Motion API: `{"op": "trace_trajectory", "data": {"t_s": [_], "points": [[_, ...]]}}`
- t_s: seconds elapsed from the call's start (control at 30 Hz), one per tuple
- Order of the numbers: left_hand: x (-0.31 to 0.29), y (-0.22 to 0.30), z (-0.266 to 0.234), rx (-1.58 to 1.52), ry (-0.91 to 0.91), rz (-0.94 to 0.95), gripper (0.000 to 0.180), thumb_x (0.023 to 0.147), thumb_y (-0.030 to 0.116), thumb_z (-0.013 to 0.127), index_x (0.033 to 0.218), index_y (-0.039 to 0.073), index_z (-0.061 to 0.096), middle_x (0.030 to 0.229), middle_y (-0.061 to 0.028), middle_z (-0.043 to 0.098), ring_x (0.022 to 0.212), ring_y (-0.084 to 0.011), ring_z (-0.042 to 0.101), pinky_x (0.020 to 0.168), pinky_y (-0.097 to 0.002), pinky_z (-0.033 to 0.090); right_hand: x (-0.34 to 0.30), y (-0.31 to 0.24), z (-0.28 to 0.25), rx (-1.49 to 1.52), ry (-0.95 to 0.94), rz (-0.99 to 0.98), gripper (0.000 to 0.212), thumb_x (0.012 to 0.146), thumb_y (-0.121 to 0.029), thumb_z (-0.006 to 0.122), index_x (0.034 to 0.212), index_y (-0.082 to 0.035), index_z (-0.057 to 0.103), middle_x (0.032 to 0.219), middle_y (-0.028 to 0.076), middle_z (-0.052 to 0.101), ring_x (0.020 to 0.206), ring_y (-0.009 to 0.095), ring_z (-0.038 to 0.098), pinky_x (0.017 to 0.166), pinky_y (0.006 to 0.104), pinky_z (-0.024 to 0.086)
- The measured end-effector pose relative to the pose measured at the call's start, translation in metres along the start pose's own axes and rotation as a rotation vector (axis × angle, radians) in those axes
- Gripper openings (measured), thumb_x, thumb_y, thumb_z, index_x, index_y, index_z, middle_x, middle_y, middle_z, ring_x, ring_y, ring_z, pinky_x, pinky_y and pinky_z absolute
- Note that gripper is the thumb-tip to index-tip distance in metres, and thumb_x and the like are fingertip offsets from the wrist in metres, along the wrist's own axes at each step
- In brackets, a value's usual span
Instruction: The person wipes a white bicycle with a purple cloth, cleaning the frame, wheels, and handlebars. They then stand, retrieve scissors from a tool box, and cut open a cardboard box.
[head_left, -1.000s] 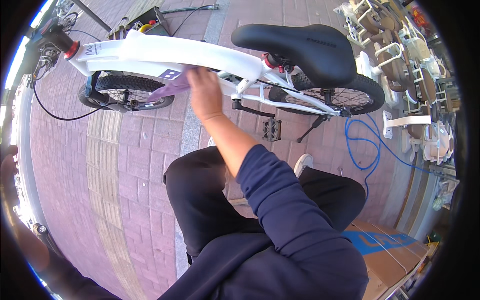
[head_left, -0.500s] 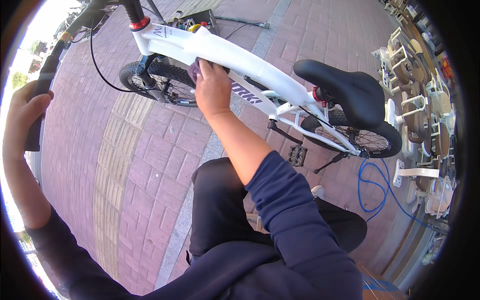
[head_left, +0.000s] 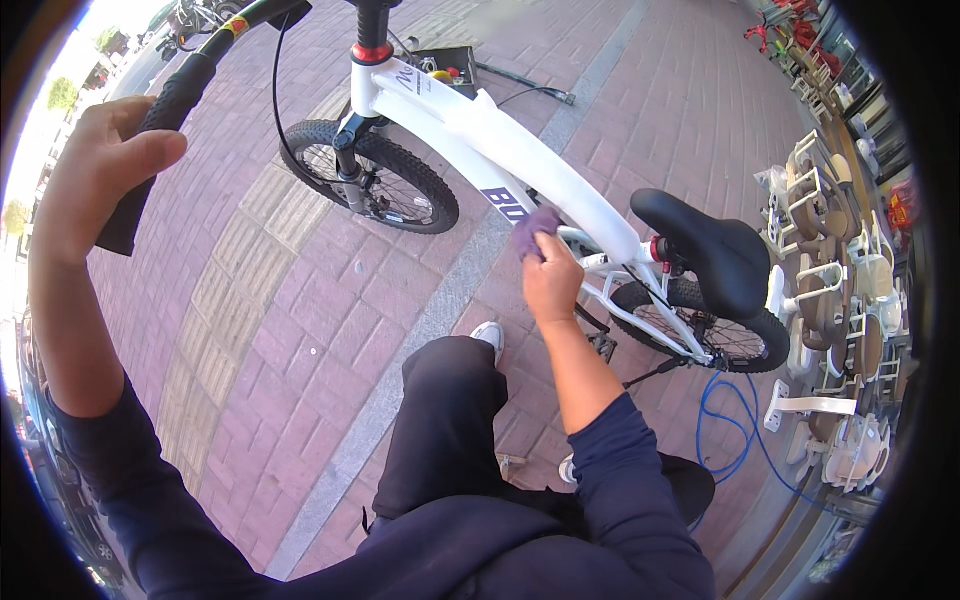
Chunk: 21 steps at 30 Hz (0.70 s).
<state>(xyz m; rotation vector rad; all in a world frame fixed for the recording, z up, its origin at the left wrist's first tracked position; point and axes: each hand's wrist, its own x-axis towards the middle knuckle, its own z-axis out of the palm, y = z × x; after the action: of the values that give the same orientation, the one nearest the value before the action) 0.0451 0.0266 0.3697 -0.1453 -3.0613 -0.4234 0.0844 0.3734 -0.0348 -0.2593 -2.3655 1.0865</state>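
Note:
A white bicycle (head_left: 545,175) stands across the paving in front of me, its black saddle (head_left: 712,245) to the right and its front wheel (head_left: 405,185) to the left. My left hand (head_left: 95,175) is wrapped round the black handlebar grip (head_left: 165,130) at the upper left. Bunched in my right hand (head_left: 553,285) is a purple cloth (head_left: 537,230), pressed on the lower part of the white frame tube, beside its dark lettering. Pale wrapping (head_left: 490,125) covers the upper tube. The cloth and fingers hide part of the lower tube.
Beyond the front of the bicycle sits a dark tool tray (head_left: 450,65) with a cable beside it. A blue hose (head_left: 735,465) loops on the ground near the rear wheel (head_left: 745,340). White-framed seats (head_left: 825,270) are stacked along the right side.
My right hand has slid the cloth along the lower tube, rightward and nearer to me. In view, the handlebar and frame front have shifted right; my left hand still grips the bar.

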Motion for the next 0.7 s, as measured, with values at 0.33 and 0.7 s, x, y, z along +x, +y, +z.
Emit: {"op": "trace_trajectory", "data": {"t_s": [0.33,0.7], "points": [[-0.003,0.002,0.016,-0.001,-0.005,0.059,0.068,0.074,0.067,0.072,0.096,0.003,0.063,0.072,-0.0040,0.059,0.062,-0.0124,0.059,0.061,-0.0274,0.049,0.154,-0.195,0.072,-0.041,0.035,-0.348,0.033,0.089,-0.027,0.071,0.109,-0.001,0.074,0.135,0.026,0.061,0.133,0.040,0.050,0.116,0.0487,0.032],[0.016,-0.032,0.035,0.004,0.119,0.071,0.070,0.076,0.071,0.068,0.102,0.007,0.063,0.074,-0.0045,0.056,0.060,-0.0103,0.056,0.061,-0.0301,0.052,0.041,-0.107,-0.043,0.098,0.263,-0.548,0.027,0.074,-0.006,0.080,0.096,-0.002,0.067,0.113,0.018,0.069,0.106,0.039,0.063,0.092,0.0457,0.051]]}}
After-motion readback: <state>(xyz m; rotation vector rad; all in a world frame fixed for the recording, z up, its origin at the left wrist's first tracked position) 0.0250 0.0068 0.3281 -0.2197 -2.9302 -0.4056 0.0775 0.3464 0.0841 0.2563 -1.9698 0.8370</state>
